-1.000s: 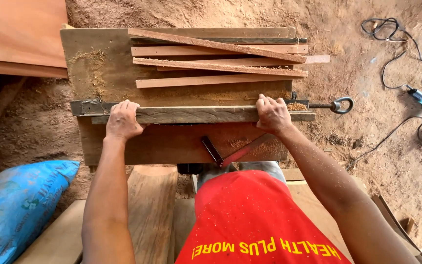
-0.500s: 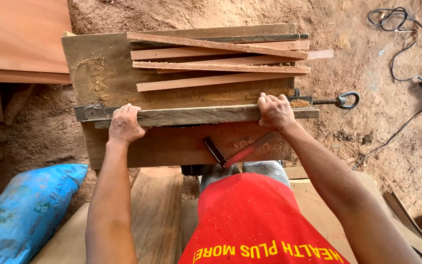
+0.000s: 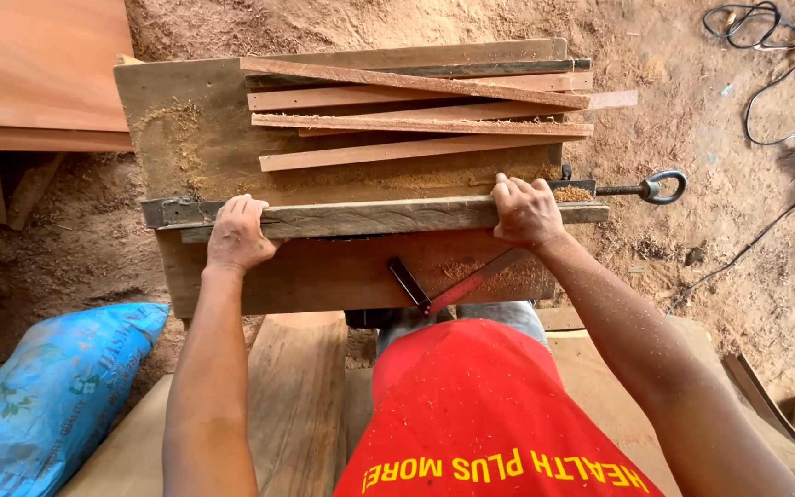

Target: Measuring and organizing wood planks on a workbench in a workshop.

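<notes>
Sawdust-strewn ground surrounds bench (image 3: 186, 138). Plank (image 3: 379, 218) laid crosswise, mid-frame; gripped at left end by left hand (image 3: 236, 235), near right end by right hand (image 3: 526, 212), fingers curled over.

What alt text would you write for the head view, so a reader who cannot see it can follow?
Seen from above, a person's left hand and right hand grip a grey wooden plank lying across a sawdust-covered workbench. Thin reddish wood strips are stacked beyond it; a blue sack lies on the dirt floor at left.
</notes>
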